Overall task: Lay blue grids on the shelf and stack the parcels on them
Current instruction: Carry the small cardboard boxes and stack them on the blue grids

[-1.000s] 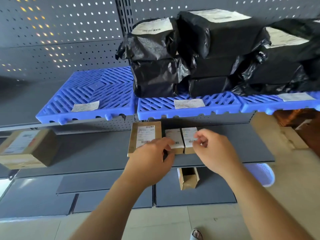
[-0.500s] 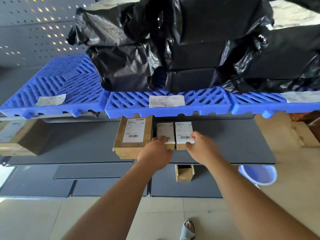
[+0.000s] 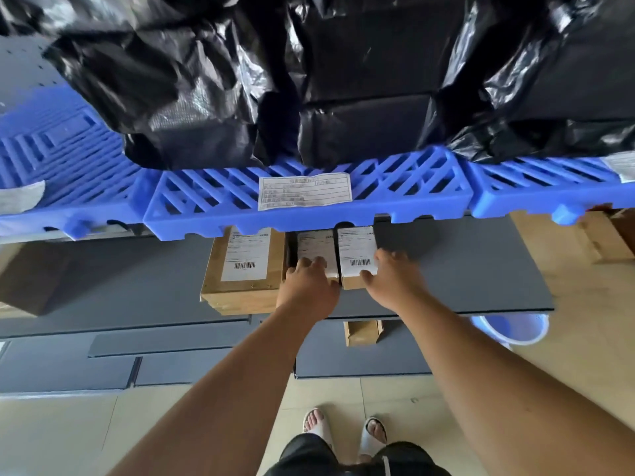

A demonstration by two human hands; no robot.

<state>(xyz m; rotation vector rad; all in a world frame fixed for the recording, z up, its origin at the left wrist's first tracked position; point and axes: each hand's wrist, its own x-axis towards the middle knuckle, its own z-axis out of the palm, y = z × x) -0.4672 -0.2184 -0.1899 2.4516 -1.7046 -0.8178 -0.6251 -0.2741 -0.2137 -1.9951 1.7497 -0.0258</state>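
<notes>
Far ends of two small boxes (image 3: 315, 250) (image 3: 357, 255) and a bigger carton (image 3: 242, 269) hidden under the middle blue grid (image 3: 309, 211); black parcels (image 3: 360, 97) on the grids cut off at the top edge. Small boxes side by side on the lower shelf (image 3: 464, 269), long axes running front to back, labels up. Left hand (image 3: 307, 286) fingers resting on the left box, right hand (image 3: 391, 283) pinching the right one's near end, full grasp hard to tell

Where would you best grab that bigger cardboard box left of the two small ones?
Probably by the two short sides of the large box, from the front: its near end overhangs the grey shelf edge. The blue grid above blocks a top-down reach.
</notes>
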